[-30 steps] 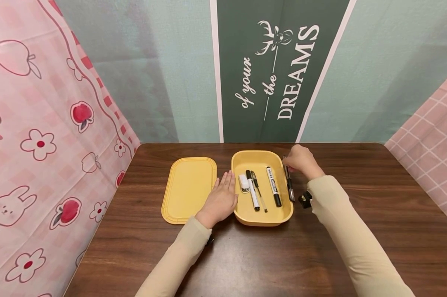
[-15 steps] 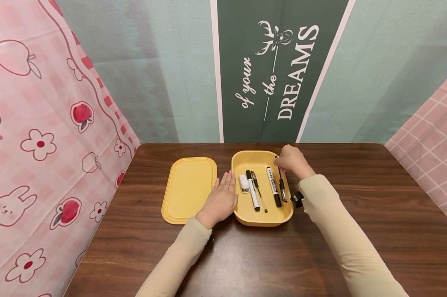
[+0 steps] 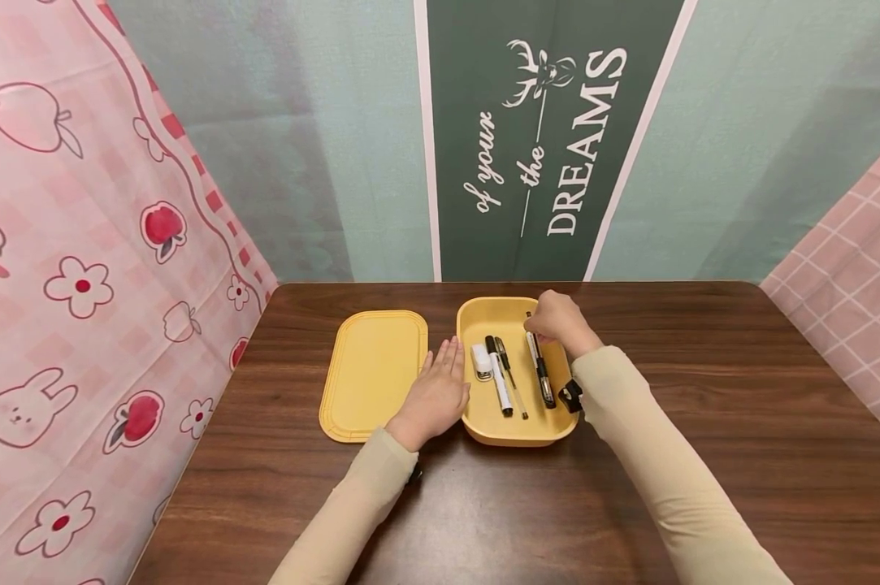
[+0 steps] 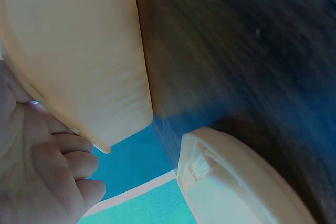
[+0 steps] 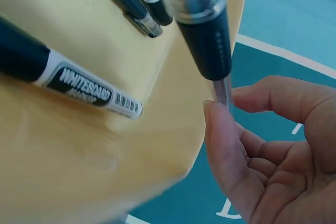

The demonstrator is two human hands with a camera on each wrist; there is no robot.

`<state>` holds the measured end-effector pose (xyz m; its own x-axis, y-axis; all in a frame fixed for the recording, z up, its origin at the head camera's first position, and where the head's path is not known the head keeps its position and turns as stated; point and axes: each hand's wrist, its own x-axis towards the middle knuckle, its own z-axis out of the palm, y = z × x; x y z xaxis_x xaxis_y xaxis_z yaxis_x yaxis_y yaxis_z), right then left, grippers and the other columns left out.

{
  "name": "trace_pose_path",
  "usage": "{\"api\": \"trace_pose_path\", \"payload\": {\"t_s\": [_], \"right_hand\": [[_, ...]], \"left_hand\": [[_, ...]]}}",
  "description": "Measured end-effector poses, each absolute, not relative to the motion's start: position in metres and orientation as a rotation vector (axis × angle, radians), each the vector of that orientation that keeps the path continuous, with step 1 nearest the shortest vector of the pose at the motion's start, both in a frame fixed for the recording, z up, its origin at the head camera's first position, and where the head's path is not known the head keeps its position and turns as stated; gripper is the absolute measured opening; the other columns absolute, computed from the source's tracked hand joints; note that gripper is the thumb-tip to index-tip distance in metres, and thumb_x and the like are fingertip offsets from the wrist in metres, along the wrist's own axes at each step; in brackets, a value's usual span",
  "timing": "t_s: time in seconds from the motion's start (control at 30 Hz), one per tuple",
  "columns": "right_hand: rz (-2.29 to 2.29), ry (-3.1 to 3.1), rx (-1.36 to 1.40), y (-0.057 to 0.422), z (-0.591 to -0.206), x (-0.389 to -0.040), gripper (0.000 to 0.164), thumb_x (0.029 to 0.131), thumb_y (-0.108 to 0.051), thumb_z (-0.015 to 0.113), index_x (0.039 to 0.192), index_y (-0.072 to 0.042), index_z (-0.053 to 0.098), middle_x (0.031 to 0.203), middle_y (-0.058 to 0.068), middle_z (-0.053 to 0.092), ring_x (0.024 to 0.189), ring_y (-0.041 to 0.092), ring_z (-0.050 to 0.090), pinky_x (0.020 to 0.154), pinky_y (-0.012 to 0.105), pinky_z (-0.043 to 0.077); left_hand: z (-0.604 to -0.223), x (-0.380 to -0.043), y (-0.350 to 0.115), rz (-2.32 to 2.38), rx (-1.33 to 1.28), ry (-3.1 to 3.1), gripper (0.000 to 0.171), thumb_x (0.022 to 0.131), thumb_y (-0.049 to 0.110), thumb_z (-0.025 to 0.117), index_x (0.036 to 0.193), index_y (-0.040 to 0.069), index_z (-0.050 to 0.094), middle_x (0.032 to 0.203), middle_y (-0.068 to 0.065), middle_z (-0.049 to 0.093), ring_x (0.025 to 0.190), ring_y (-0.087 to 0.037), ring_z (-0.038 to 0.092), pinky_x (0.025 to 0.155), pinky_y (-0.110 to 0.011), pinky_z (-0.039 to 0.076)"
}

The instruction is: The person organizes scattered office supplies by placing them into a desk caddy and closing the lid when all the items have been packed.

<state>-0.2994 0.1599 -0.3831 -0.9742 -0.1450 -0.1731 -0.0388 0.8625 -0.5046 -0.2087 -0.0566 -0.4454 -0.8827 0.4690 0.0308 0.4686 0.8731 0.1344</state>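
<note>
The yellow box [image 3: 516, 441] holds a black-and-white marker [image 3: 501, 390], a pen [image 3: 510, 375] and a small white item [image 3: 481, 358] with metal at its near end. My right hand [image 3: 559, 320] pinches another gel pen [image 5: 207, 51], with clear barrel and black grip, between thumb and forefinger. This pen hangs inside the box and overlaps a whiteboard marker [image 5: 86, 86] in the head view. My left hand [image 3: 432, 394] rests with straight fingers along the box's left rim; the left wrist view shows its fingers at the box edge.
A yellow lid [image 3: 375, 374] lies left of the box, close to my left hand. Both are on a brown wooden table [image 3: 732, 422]. A green cloth [image 3: 366, 146] hangs behind the back edge, and a pink patterned cloth [image 3: 110, 325] hangs at the left.
My right hand has carried the gel pen leftward from beyond the box's right rim to over the whiteboard marker inside. My left hand has stayed at the left rim.
</note>
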Motion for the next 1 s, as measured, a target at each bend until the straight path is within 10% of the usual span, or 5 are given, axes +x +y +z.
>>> {"api": "trace_pose_path", "payload": {"t_s": [1.0], "right_hand": [[-0.614,2.863,-0.281,0.137,-0.425,-0.304,0.035,0.077,0.005,0.049,0.047,-0.012,0.043,0.039,0.000,0.044,0.037,0.013,0.042,0.045,0.025,0.033]], "left_hand": [[-0.449,-0.212,-0.057,0.224,0.767,3.061,0.060,0.101,0.025,0.039,0.146,-0.008,0.019,0.153,-0.022,0.016,0.142,-0.030,0.014,0.113,-0.045,0.017]]}}
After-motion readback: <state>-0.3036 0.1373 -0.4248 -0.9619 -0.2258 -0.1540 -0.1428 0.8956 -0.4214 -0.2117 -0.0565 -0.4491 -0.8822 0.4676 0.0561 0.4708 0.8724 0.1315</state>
